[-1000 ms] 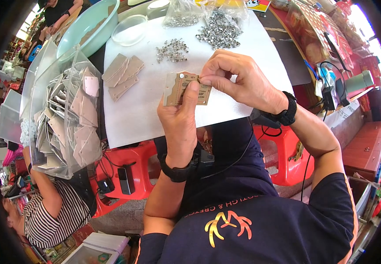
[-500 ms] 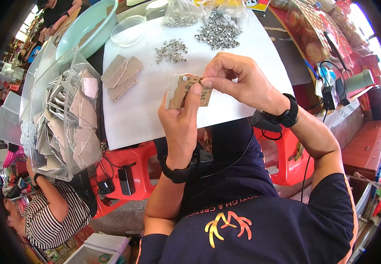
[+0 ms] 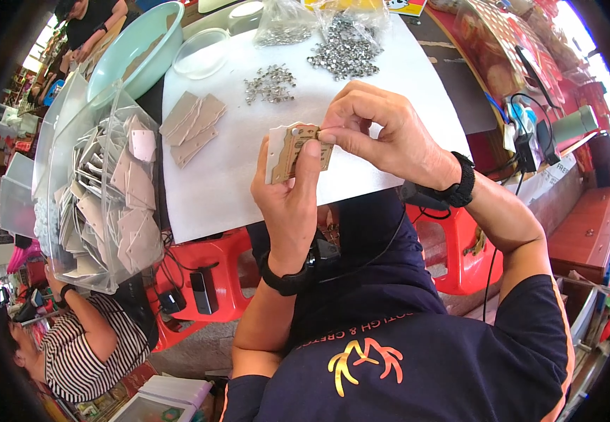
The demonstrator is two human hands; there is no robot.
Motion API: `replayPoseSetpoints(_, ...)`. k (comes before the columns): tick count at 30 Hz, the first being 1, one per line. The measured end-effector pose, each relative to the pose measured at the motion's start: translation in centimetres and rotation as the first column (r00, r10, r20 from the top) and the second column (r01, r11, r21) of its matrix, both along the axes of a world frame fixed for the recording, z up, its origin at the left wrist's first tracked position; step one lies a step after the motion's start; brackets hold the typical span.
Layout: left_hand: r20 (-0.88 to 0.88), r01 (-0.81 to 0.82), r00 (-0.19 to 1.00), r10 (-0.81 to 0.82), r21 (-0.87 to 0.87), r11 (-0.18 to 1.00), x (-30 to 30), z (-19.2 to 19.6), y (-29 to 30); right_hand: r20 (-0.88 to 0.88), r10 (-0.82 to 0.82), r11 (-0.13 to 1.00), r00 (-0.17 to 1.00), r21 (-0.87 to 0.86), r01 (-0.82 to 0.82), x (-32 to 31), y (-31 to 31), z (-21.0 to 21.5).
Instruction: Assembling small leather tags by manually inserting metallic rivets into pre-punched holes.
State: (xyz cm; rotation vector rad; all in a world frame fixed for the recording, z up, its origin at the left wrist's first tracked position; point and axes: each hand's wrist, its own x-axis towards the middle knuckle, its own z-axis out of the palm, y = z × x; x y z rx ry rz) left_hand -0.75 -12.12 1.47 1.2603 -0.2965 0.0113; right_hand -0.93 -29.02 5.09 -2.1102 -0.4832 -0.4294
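Over the white work surface [image 3: 213, 190], my left hand [image 3: 287, 204] grips a card [image 3: 292, 151], its thumb pressed on the front. The card is tan with dark print and has a pale grey, scallop-edged layer at its left side. A small round metal piece sits near its top edge. My right hand [image 3: 386, 133] is closed in a pinch at the card's upper right corner; whatever lies between the fingertips is too small to make out. Beyond the hands are a small pile of shiny metal pieces [image 3: 270, 85] and a larger heap of silver metal pieces [image 3: 347, 55].
Grey-tan cards [image 3: 192, 126] lie left on the surface. Beside it stands a clear bin [image 3: 111, 274] full of similar cards, with a pale green basin [image 3: 168, 49] behind. A round clear lid [image 3: 201, 55] and plastic bags [image 3: 284, 24] are at the back. A person in stripes [image 3: 97, 352] sits at left.
The card has tilted in my left hand, and more of its grey layer shows at the left. My right hand stays pinched at the corner. The whole view has shifted slightly.
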Motion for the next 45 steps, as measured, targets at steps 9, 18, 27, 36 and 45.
replayPoseSetpoints(9, -0.007, 0.006, 1.0, -0.006, -0.033, 0.999, -0.1, 0.2, -0.3, 0.014, -0.001, 0.999, 1.0, 0.04, 0.0, -0.1, 0.0, -0.2)
replayPoseSetpoints(18, 0.06, -0.019, 0.998, 0.017, 0.029, 0.999, -0.1, 0.6, -0.2, 0.045, 0.095, 0.995, 0.994, 0.0, -0.095, 0.3, -0.3, -0.2)
replayPoseSetpoints(27, 0.023, 0.03, 0.999, -0.031, 0.028, 0.999, -0.2, 0.5, -0.9, -0.141, 0.051, 0.995, 0.989, 0.094, -0.038, -0.3, -1.4, 0.2)
replayPoseSetpoints(36, -0.121, 0.256, 0.958, -0.259, -0.045, 0.966, 0.4, -0.2, -0.8, -0.446, 0.145, 0.957, 0.883, 0.29, -0.011, -1.1, -4.3, 0.1)
replayPoseSetpoints(45, -0.026, 0.183, 0.983, -0.181, 0.127, 0.975, 1.4, -1.1, 1.2, -0.66, -0.385, 0.685, 0.645, 0.264, 0.679, -4.7, -20.3, 0.5)
